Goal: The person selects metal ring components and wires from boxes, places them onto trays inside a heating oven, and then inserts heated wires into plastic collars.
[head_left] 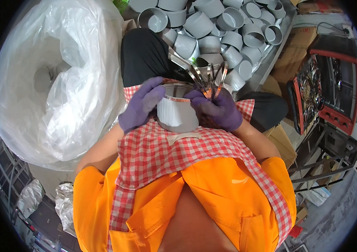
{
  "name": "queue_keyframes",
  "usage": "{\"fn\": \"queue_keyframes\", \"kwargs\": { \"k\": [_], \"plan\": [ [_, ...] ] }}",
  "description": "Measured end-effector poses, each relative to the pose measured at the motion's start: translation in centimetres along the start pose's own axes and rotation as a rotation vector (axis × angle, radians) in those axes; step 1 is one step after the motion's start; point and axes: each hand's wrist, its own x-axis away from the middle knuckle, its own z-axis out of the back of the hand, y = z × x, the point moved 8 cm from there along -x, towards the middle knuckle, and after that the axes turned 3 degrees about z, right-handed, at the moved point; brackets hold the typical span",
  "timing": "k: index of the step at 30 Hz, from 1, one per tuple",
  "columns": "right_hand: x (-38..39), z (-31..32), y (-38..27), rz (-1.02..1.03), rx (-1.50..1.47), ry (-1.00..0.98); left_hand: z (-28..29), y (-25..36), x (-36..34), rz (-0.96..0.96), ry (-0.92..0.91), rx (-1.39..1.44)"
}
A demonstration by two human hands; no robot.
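A grey round cup [176, 116] is upright in my lap, resting against the red checked apron [145, 161]. Around its upper edge runs a shiny copper-coloured band [175, 99]. My left hand [143, 104], in a purple glove, is closed on the cup's left side at the rim. In a matching glove, my right hand [218, 110] grips several loose shiny metal bands [209, 80] that fan upward. Its fingertips also reach the cup's right rim. The right palm is hidden.
Beyond my knees a metal tray [280, 38] holds many grey cups [198, 25]. On the left stands a large translucent plastic bag [90, 54] with grey cups inside. At the right are a red oven [339, 119] with metal rings on its door, and a cardboard box [293, 52].
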Motion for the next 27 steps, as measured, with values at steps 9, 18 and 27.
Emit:
{"fn": "queue_keyframes", "kwargs": {
  "k": [9, 18, 27],
  "plan": [
    [2.5, 2.3, 2.1, -0.216, -0.45, 0.37, -5.5, 3.6, 0.8, 0.129, -0.483, 0.47],
    [0.7, 1.6, -1.2, -0.189, -0.399, 0.073, -6.3, 9.5, 2.4, -0.844, -0.376, -0.774],
    [-0.3, 0.8, -0.8, -0.186, -0.265, -0.185, -6.2, 9.4, 3.1, -0.878, -0.464, -0.532]
  ]
}}
